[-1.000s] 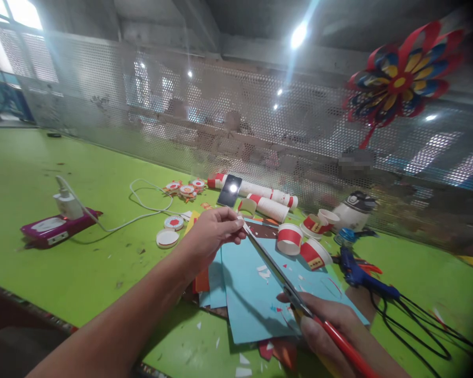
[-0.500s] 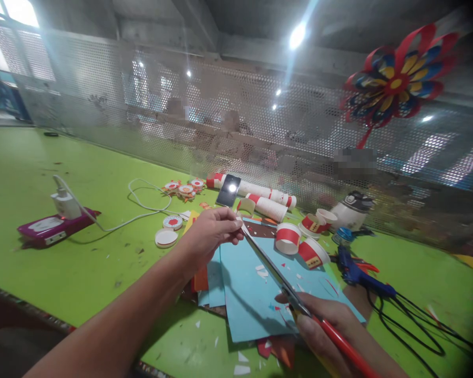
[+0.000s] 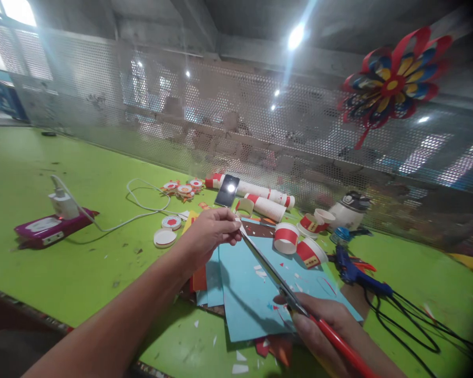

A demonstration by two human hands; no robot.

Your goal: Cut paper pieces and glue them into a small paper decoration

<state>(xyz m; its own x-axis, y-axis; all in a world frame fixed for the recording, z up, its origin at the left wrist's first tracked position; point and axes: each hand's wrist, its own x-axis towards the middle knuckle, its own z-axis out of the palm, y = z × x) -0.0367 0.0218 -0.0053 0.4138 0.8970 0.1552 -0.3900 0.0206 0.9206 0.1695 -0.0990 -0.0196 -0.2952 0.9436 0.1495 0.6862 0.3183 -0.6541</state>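
My right hand (image 3: 323,320) is closed around the red handles of a pair of scissors (image 3: 274,275), whose long blades point up and left. At the blade tips my left hand (image 3: 218,230) pinches a small white piece of paper (image 3: 238,221); most of it is hidden by the fingers. Below both hands lie light blue paper sheets (image 3: 244,310), strewn with white and red scraps. Cut red-and-white paper cups (image 3: 286,239) stand just right of the blades.
A blue glue gun (image 3: 362,275) with black cable lies at the right. Behind the hands are a phone (image 3: 226,191) and stacked paper cups (image 3: 268,207). A purple power strip (image 3: 55,228) with a white charger sits at the left. A perforated screen (image 3: 220,110) borders the green table (image 3: 86,157).
Almost nothing differs. Both hands and the scissors keep their places over the blue sheets, while the whole view has shifted very slightly.
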